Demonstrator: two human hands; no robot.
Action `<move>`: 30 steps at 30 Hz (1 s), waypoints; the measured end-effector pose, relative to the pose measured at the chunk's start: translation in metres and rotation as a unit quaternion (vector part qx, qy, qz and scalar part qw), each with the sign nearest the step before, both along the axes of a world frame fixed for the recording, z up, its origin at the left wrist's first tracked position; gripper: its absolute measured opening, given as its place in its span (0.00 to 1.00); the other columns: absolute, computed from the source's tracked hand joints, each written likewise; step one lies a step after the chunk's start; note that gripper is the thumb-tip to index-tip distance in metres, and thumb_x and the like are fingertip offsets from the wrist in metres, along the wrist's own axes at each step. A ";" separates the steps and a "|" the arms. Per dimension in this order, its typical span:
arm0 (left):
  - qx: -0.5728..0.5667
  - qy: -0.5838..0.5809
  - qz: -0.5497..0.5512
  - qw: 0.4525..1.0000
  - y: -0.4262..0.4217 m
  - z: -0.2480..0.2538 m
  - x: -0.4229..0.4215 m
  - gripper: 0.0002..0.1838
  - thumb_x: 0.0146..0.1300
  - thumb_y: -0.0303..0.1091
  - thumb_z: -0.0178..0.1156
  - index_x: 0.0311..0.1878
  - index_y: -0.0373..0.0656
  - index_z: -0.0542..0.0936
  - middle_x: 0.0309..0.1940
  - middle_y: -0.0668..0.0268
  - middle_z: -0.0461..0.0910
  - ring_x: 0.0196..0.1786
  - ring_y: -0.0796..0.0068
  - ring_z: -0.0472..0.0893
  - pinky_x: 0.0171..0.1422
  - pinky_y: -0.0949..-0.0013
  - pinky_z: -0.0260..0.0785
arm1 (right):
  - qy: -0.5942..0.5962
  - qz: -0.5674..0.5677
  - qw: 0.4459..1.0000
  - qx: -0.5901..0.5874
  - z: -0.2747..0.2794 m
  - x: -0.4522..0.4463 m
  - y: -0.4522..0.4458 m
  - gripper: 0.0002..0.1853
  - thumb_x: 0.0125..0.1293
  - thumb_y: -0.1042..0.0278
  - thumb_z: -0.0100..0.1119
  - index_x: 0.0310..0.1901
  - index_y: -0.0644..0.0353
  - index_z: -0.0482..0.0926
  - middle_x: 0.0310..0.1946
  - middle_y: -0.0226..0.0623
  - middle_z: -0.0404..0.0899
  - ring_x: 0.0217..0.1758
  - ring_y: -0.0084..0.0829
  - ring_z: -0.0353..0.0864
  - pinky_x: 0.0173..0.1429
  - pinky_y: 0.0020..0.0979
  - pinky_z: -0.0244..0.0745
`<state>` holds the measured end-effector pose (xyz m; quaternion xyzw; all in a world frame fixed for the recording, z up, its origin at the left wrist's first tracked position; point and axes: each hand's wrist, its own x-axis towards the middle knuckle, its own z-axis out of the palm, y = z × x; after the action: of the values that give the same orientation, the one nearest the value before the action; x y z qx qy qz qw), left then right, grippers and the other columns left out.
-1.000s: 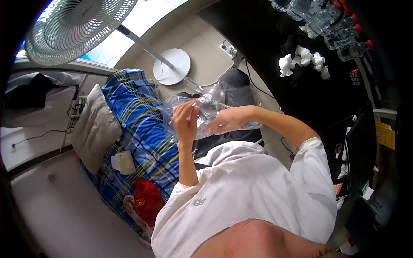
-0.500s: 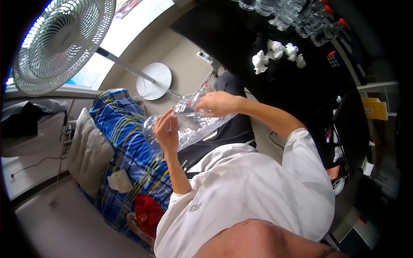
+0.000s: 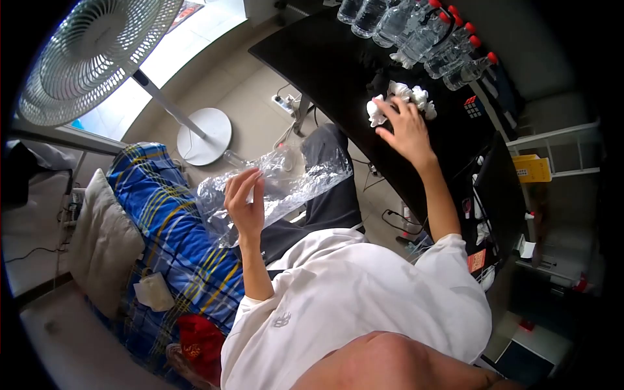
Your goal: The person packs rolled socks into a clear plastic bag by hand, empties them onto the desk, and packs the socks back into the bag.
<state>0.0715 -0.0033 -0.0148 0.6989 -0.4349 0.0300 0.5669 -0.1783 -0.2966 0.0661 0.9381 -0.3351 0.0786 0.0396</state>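
A large, crinkled clear plastic bag (image 3: 279, 185) lies across my dark-trousered lap. My left hand (image 3: 244, 203) grips its near edge between thumb and fingers. Through or beside the bag's far side show a clear bottle neck (image 3: 234, 158) and a small red spot; whether they are inside it I cannot tell. Over the black table my right hand (image 3: 409, 133) is spread open, holding nothing I can see. Its fingertips are at the crumpled white tissues (image 3: 376, 112), partly covering them; whether they touch is unclear.
Clear bottles with red caps (image 3: 426, 42) stand along the far part of the black table (image 3: 312, 55). A Rubik's-type cube (image 3: 472, 107) sits nearby. A white fan (image 3: 107, 36) on a round base (image 3: 205, 136) stands left, beyond a blue plaid bed cover (image 3: 175, 208).
My right hand has left the plastic bag and moved right, out over the table to the tissues, its fingers now spread. My left hand stays on the bag. The view has shifted.
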 end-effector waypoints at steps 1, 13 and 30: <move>-0.001 0.006 0.001 1.000 -0.002 -0.001 -0.002 0.06 0.64 0.22 0.69 0.44 0.37 0.88 0.45 0.58 0.89 0.46 0.58 0.86 0.54 0.62 0.76 | 0.019 0.005 0.998 -0.058 -0.012 -0.004 0.005 0.34 0.64 0.60 0.73 0.72 0.38 0.73 0.63 0.38 0.76 0.60 0.43 0.77 0.64 0.42 0.74; -0.033 0.022 -0.011 0.999 -0.013 0.002 -0.015 0.07 0.63 0.22 0.70 0.44 0.38 0.88 0.45 0.59 0.89 0.46 0.59 0.86 0.54 0.63 0.77 | -0.307 0.174 0.932 0.088 -0.034 0.002 0.033 0.05 0.65 0.74 0.63 0.41 0.59 0.84 0.39 0.40 0.84 0.43 0.44 0.84 0.47 0.40 0.80; -0.027 0.053 -0.066 0.996 -0.021 0.004 -0.054 0.07 0.63 0.22 0.68 0.43 0.37 0.89 0.43 0.59 0.89 0.44 0.62 0.86 0.52 0.64 0.76 | -0.274 0.291 0.834 0.380 -0.055 0.015 0.081 0.07 0.60 0.73 0.72 0.41 0.57 0.88 0.37 0.36 0.82 0.42 0.36 0.83 0.46 0.34 0.81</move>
<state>0.0179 -0.0247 -0.0103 0.6538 -0.4486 -0.0334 0.6085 -0.1628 -0.2155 0.0112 0.8738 -0.0472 0.2066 -0.4377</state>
